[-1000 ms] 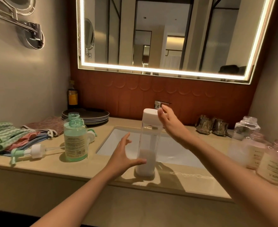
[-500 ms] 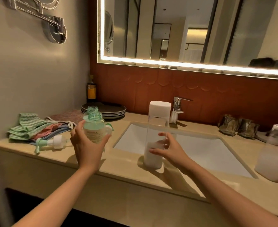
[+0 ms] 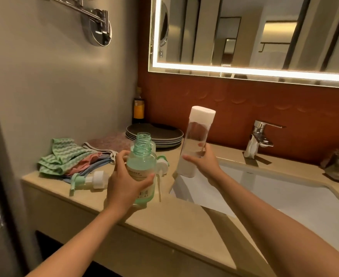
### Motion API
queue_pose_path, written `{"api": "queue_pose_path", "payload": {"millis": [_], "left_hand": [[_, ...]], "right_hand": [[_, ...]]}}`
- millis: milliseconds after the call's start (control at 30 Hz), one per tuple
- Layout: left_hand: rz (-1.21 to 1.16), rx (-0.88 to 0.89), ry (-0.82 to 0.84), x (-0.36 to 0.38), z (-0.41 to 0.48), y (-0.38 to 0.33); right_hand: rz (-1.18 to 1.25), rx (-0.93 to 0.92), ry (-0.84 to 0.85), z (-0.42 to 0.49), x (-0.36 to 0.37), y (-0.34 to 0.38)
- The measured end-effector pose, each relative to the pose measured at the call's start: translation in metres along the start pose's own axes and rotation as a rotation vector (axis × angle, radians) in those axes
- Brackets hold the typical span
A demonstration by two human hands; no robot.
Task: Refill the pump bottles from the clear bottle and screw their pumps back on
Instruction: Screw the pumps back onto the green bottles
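My left hand (image 3: 124, 184) grips a green pump bottle (image 3: 141, 166) with an open threaded neck, held just above the counter. In my right hand (image 3: 202, 162) is the tall clear bottle (image 3: 196, 140) with a white cap, lifted off the counter and tilted slightly right; a little liquid sits at its bottom. A second green bottle stands right behind the held one, mostly hidden. Two pumps lie on the counter: one with a white collar and green head (image 3: 88, 179) at the left, another (image 3: 161, 163) behind the green bottle.
The beige counter (image 3: 184, 220) holds folded cloths (image 3: 72, 156), a stack of dark plates (image 3: 156, 133) and a dark bottle (image 3: 138, 106) in the corner. A white sink (image 3: 284, 188) with a chrome faucet (image 3: 261, 134) lies at the right. Glass tumblers (image 3: 338, 166) sit far right.
My right hand has lifted the clear bottle off the counter edge and tilted it. My left hand has brought the green bottle nearer to me. The view has swung left.
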State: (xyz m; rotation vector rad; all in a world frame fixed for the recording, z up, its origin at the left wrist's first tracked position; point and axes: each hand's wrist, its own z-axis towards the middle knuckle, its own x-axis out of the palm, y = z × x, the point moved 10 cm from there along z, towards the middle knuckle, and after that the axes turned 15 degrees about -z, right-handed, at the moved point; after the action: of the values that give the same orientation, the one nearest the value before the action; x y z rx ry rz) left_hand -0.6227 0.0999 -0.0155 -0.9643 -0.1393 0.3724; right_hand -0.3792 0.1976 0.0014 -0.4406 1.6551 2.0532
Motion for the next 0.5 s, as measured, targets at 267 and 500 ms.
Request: {"api": "queue_pose_path", "payload": {"millis": [267,500], "left_hand": [[0.001,0.058,0.042,0.002,0.018,0.012],[-0.021,0.051,0.040,0.003,0.019,0.020]], "right_hand": [[-0.039,0.045,-0.026,0.059,0.035,-0.017],[-0.064,0.015,-0.030,0.086,0.051,-0.013]]}}
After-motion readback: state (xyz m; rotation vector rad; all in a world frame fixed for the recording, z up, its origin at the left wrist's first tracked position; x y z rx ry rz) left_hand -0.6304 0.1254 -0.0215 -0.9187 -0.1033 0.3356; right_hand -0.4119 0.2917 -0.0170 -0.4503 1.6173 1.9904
